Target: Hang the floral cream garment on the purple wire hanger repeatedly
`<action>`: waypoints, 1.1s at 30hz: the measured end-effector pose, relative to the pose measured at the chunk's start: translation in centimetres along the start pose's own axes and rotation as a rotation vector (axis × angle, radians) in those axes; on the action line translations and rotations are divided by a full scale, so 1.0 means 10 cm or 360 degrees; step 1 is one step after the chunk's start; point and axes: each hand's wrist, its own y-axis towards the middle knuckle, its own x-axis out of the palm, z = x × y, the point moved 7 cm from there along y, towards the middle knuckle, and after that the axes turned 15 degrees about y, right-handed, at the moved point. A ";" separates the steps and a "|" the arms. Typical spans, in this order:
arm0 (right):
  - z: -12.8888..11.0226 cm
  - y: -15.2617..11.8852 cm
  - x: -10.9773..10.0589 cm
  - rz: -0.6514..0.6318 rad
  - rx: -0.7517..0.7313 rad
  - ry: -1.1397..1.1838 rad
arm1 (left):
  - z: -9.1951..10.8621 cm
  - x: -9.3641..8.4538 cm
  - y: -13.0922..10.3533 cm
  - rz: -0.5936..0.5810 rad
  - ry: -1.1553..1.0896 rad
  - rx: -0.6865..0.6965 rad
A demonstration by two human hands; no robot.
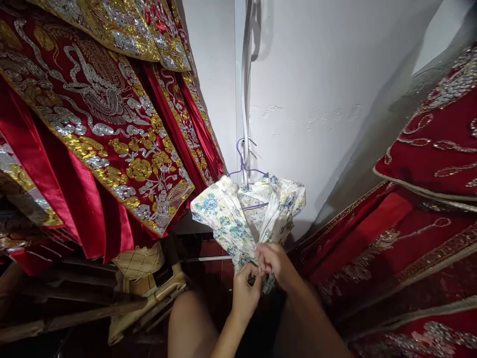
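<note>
A white garment with blue and yellow flowers (229,216) hangs on a purple hanger (242,168) in front of the wall. Its neckline is open at the top and the two front sides meet lower down. My left hand (246,293) pinches the front of the garment near its waist. Just above and to the right, my right hand (271,259) has its fingers closed on the garment's front edge. The two hands nearly touch. What exactly lies between the fingertips is too small to make out.
Red garments with gold and silver embroidery (139,169) hang at the left, and more red beaded garments (439,149) at the right. A wooden chair (149,303) holding a quilted beige bag (139,261) stands lower left. Behind is a pale wall (316,79).
</note>
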 end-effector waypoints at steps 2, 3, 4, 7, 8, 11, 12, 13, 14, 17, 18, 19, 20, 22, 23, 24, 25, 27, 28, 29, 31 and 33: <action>-0.51 0.19 0.10 0.0014 -0.0160 -0.0003 | 0.04 0.07 0.02 -0.0150 0.0229 0.0015; -0.77 0.27 0.18 -0.0001 -0.0245 -0.0027 | 0.06 0.10 0.03 -0.0223 0.0363 0.0010; -1.02 0.35 0.29 -0.0037 -0.0349 -0.0016 | 0.08 0.13 0.04 -0.0299 0.0502 0.0008; -1.46 0.48 0.61 -0.0114 -0.0458 0.0020 | 0.13 0.20 0.10 -0.0476 0.0808 0.0007; -1.50 0.49 0.70 -0.0166 -0.0478 0.0023 | 0.13 0.20 0.13 -0.0520 0.0831 0.0001; -1.43 0.44 0.80 -0.0257 -0.0533 0.0039 | 0.16 0.09 0.31 -0.0634 0.0722 -0.0010; -1.37 0.41 0.78 -0.0247 -0.0546 0.0051 | 0.22 -0.01 0.40 -0.0622 0.0622 0.0027; -1.32 0.38 0.74 -0.0230 -0.0555 0.0062 | 0.31 -0.15 0.50 -0.0557 0.0512 0.0088; -1.28 0.36 0.69 -0.0213 -0.0559 0.0069 | 0.44 -0.34 0.62 -0.0406 0.0335 0.0167; -1.27 0.28 0.60 -0.0204 -0.0563 0.0067 | 0.92 -1.07 0.94 0.0338 0.0051 0.0442; -1.30 0.26 0.59 -0.0202 -0.0569 0.0066 | 1.07 -1.25 1.02 0.0492 0.0032 0.0518; -1.33 0.25 0.59 -0.0201 -0.0579 0.0062 | 1.22 -1.36 1.10 0.0538 0.0038 0.0601; -1.37 0.24 0.59 -0.0199 -0.0594 0.0055 | 1.37 -1.40 1.18 0.0510 0.0100 0.0704; -1.40 0.24 0.59 -0.0187 -0.0634 0.0020 | 1.61 -1.39 1.27 0.0405 0.0272 0.0889; -1.39 0.26 0.59 -0.0182 -0.0657 -0.0019 | 1.69 -1.38 1.29 0.0385 0.0354 0.0952; -1.36 0.28 0.57 -0.0173 -0.0680 -0.0068 | 1.74 -1.39 1.30 0.0406 0.0415 0.0989; -1.30 0.31 0.55 -0.0163 -0.0696 -0.0129 | 1.77 -1.43 1.31 0.0480 0.0444 0.0995; -1.10 0.36 0.48 -0.0145 -0.0679 -0.0263 | 1.71 -1.61 1.32 0.0730 0.0386 0.0898; -0.97 0.37 0.43 -0.0131 -0.0641 -0.0322 | 1.60 -1.75 1.34 0.0871 0.0271 0.0785; -0.84 0.38 0.38 -0.0111 -0.0592 -0.0372 | 1.45 -1.91 1.37 0.1007 0.0108 0.0637; -0.60 0.33 0.30 -0.0101 -0.0498 -0.0429 | 1.02 -2.20 1.43 0.1187 -0.0299 0.0303; -0.43 0.23 0.27 -0.0161 -0.0443 -0.0409 | 0.63 -2.36 1.50 0.1217 -0.0483 0.0130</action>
